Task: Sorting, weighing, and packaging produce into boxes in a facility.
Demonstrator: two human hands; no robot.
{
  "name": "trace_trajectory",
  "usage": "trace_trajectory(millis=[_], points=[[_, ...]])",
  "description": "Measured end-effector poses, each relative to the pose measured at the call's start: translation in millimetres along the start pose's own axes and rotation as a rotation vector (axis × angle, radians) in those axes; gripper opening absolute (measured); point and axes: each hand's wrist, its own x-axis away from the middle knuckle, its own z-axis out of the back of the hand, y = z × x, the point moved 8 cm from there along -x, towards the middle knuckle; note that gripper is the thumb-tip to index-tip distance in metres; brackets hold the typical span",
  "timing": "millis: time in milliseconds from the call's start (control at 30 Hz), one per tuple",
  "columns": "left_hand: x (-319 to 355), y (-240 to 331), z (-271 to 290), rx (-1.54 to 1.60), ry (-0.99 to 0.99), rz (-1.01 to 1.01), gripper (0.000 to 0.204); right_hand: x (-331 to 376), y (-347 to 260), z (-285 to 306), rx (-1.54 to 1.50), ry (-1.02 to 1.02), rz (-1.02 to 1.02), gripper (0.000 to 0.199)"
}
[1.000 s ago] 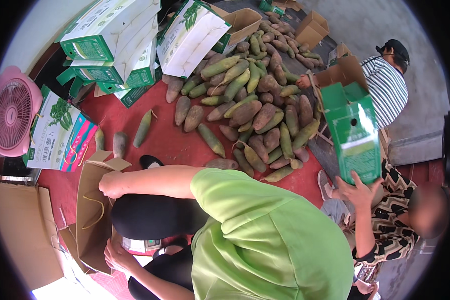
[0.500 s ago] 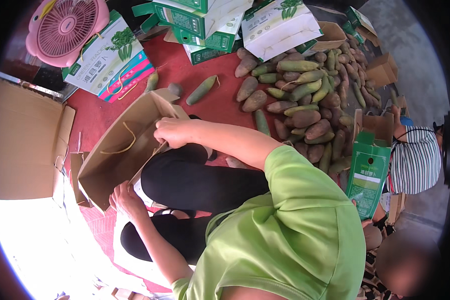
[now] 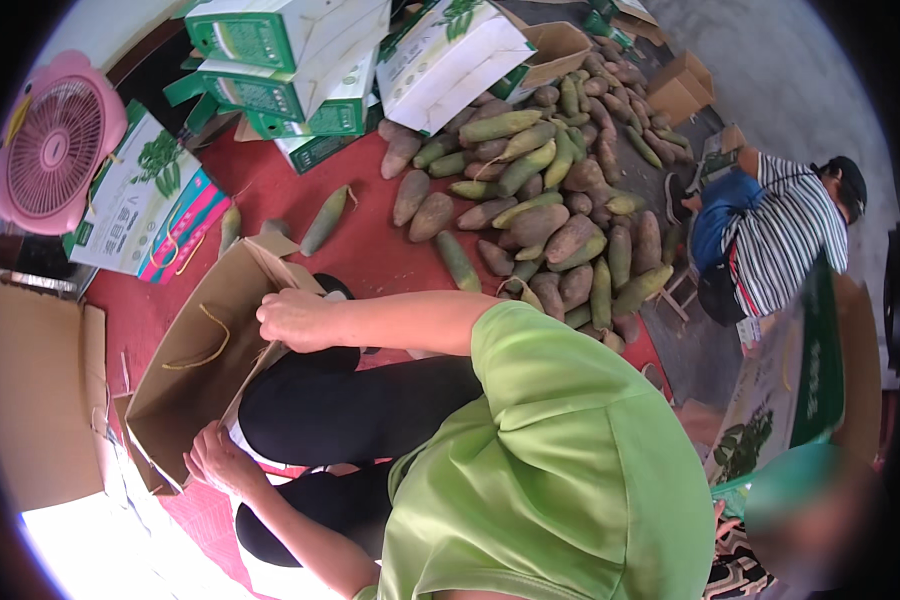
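Between the two hands sits a brown cardboard carrier box [image 3: 195,370] with a yellow cord handle [image 3: 202,345], tipped on its side against the person's dark trousers on the red mat [image 3: 370,250]. At its upper edge the right hand [image 3: 295,320] is curled shut over the rim of the open flap. At the box's lower corner the left hand [image 3: 220,462] presses against the cardboard with fingers bent, gripping that bottom edge. Just beyond the right hand lie a few loose green-brown fruits [image 3: 325,220], and farther out from it a big heap of the same fruits [image 3: 550,200] covers the mat. Green-and-white printed cartons [image 3: 290,60] are stacked past the heap. A pink fan [image 3: 55,150] stands well off beyond the box. Another person in a striped shirt [image 3: 785,240] crouches on the far side of the heap.
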Motion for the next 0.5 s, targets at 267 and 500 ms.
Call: trace_trajectory(millis=[267,500], points=[[0,31,42,0.087,0.357,-0.194,0.029,47,1,80,0.065,0.204,-0.107,0.003],[8,18,57,0.189,0.53,-0.117,0.047,169,31,201,0.319,0.317,-0.535,0.02]])
